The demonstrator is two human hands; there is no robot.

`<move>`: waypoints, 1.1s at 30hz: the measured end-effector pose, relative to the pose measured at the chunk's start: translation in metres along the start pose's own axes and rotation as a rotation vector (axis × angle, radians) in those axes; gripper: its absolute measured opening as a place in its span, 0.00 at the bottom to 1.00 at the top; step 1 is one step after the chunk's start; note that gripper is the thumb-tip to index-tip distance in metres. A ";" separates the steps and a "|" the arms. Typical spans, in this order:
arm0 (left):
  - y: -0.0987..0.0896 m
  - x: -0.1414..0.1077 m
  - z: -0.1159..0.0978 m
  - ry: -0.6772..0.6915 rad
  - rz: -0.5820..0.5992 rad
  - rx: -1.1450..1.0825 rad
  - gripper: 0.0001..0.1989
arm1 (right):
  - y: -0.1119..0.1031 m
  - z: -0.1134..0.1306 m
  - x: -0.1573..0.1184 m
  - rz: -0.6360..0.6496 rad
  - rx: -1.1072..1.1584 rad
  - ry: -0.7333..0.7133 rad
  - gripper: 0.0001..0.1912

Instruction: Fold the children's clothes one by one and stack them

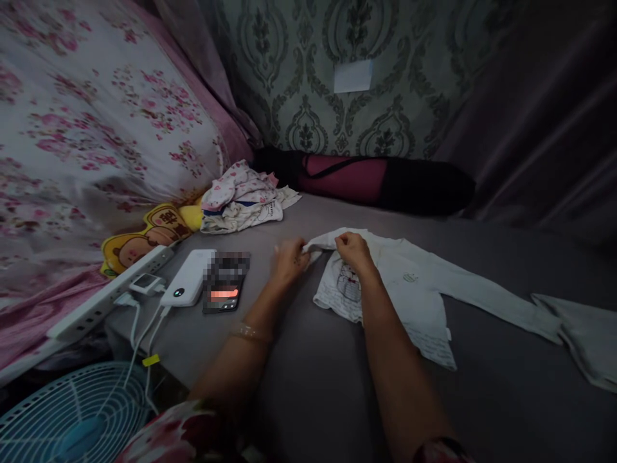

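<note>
Biggest thing from where I'm standing is the grey sheet, with floral fabric hanging along one side. A long black-and-maroon bag lies against the wall, and there's a blue fan down in the corner. The white shirt is laid out mid-sheet, one sleeve stretched toward another pale garment. Crumpled clothes sit by the bag. Both hands are on the shirt's other sleeve: the right hand has its fingers pinched closed on it, and the left hand, kinda blurry, grips nearer the cuff. Then a white power bank, a phone just beside it, and a thin bracelet.
</note>
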State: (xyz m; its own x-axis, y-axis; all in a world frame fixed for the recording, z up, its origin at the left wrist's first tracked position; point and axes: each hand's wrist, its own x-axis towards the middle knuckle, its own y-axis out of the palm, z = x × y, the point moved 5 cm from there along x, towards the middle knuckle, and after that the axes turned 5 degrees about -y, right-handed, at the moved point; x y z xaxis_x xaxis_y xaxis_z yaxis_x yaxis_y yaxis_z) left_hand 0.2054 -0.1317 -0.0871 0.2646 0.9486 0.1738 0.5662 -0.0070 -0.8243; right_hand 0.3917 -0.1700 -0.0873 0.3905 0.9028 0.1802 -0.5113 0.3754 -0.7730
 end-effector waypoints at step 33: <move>0.032 0.047 0.036 -0.632 0.392 -1.379 0.16 | 0.039 0.048 -0.011 0.160 0.330 -0.433 0.19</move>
State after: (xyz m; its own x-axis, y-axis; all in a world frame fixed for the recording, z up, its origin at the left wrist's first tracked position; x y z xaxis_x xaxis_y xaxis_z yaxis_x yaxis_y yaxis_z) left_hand 0.2073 -0.0760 -0.1249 0.4032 0.7898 -0.4621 0.8870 -0.2132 0.4096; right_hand 0.3308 -0.1550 -0.0903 -0.0258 0.9314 0.3631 -0.7777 0.2095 -0.5927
